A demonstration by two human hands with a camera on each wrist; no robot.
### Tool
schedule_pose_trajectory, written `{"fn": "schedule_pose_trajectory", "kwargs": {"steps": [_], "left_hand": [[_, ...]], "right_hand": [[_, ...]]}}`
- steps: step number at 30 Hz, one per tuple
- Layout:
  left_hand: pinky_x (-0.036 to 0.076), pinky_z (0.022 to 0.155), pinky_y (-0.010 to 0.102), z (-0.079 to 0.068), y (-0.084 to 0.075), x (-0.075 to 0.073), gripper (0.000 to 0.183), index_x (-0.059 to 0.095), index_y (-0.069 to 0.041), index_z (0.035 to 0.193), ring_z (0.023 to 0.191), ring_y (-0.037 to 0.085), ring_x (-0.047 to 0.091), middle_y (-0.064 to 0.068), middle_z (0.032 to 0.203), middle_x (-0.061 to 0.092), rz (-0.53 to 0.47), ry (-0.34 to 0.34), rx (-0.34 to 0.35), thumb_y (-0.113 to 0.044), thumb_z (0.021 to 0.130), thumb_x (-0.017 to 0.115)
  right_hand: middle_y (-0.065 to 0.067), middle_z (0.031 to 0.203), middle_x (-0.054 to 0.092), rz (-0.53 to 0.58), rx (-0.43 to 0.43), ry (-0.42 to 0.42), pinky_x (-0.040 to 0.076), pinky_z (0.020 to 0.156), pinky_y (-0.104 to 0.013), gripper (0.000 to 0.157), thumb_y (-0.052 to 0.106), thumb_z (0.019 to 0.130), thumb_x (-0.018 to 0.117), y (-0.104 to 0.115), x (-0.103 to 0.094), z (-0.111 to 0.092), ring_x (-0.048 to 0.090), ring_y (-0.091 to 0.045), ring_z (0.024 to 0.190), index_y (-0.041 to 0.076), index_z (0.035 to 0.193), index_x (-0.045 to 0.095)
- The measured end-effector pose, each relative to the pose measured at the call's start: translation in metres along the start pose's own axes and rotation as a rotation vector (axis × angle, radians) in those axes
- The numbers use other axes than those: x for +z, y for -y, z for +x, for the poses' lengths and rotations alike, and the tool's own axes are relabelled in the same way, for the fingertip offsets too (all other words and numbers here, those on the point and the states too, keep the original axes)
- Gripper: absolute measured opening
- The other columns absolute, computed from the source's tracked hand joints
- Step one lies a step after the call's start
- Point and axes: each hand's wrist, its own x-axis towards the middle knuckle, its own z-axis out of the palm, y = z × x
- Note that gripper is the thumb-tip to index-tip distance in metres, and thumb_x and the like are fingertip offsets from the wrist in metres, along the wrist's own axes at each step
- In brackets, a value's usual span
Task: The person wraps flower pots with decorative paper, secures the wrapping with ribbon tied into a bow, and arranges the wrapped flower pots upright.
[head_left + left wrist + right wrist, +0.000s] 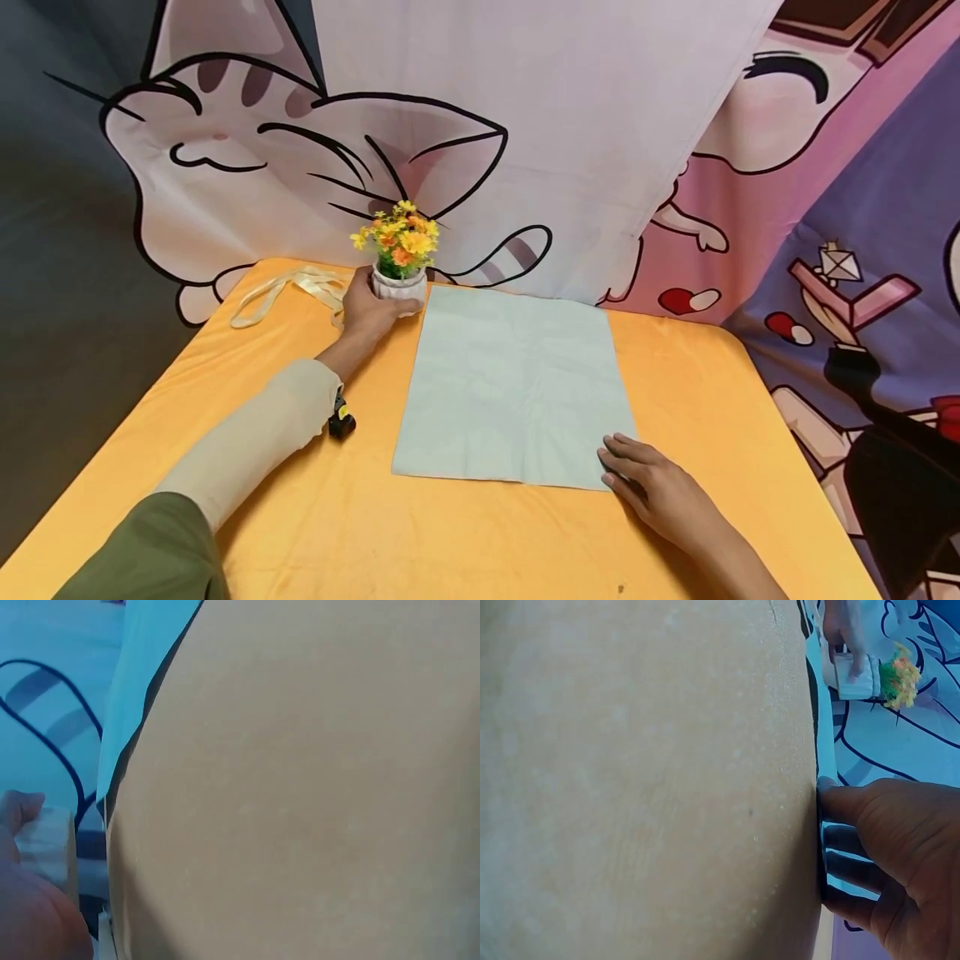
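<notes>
A small white pot (pixel 400 287) holds yellow and orange flowers (pixel 408 242) with green leaves, upright near the table's back edge. My left hand (pixel 366 308) grips the pot from its left and front, thumb across the front; the fingers behind it are hidden. In the left wrist view, the pot (pixel 46 844) shows only in part, beside the thumb. A pale blue square sheet (pixel 517 392) lies flat on the table to the right of the pot. On its near right corner rests my right hand (pixel 656 487), fingers extended, also visible in the right wrist view.
A cream ribbon (pixel 270 292) lies loosely on the table left of the pot. Yellow cloth (pixel 315 517) covers the table. Behind it hangs a printed curtain (pixel 585 150) with a cartoon cat, close to the back edge.
</notes>
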Motion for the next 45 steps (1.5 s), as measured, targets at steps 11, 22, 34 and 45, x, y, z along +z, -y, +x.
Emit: {"fn": "schedule_pose_trajectory", "kwargs": {"steps": [11,22,34,45], "left_hand": [[0.051,0.124,0.057,-0.026,-0.028,0.040,0.107,0.049,-0.006,0.163,0.146,0.038,0.059,0.017,0.159,0.060,0.167,0.238,0.150,-0.020,0.073,0.107],[0.057,0.113,0.050,-0.053,-0.052,0.094,0.097,0.061,-0.008,0.157,0.132,0.032,0.063,0.013,0.153,0.064,0.297,0.439,0.304,-0.022,0.070,0.104],[0.056,0.097,0.040,-0.075,-0.073,0.141,0.093,0.063,-0.012,0.157,0.114,0.025,0.062,0.011,0.137,0.068,0.356,0.535,0.346,-0.021,0.073,0.103],[0.058,0.109,0.038,-0.094,-0.085,0.174,0.100,0.055,-0.010,0.165,0.127,0.024,0.065,0.010,0.152,0.067,0.465,0.592,0.386,-0.023,0.078,0.103]], "right_hand": [[-0.008,0.146,0.078,0.026,0.009,0.022,0.065,0.104,-0.051,0.033,0.019,0.101,0.086,0.001,-0.003,0.001,0.074,-0.033,0.136,0.013,0.134,0.084],[-0.009,0.146,0.078,0.054,0.010,0.035,0.065,0.104,-0.052,0.033,0.020,0.102,0.085,0.000,-0.004,0.004,0.074,-0.034,0.136,0.012,0.134,0.084],[-0.011,0.145,0.078,0.053,0.015,0.073,0.065,0.104,-0.052,0.032,0.022,0.104,0.083,0.001,-0.007,0.006,0.075,-0.034,0.136,0.010,0.134,0.084],[-0.011,0.143,0.079,0.037,-0.018,0.042,0.066,0.102,-0.052,0.032,0.019,0.102,0.086,0.002,-0.006,0.007,0.076,-0.034,0.133,0.009,0.131,0.085]]}}
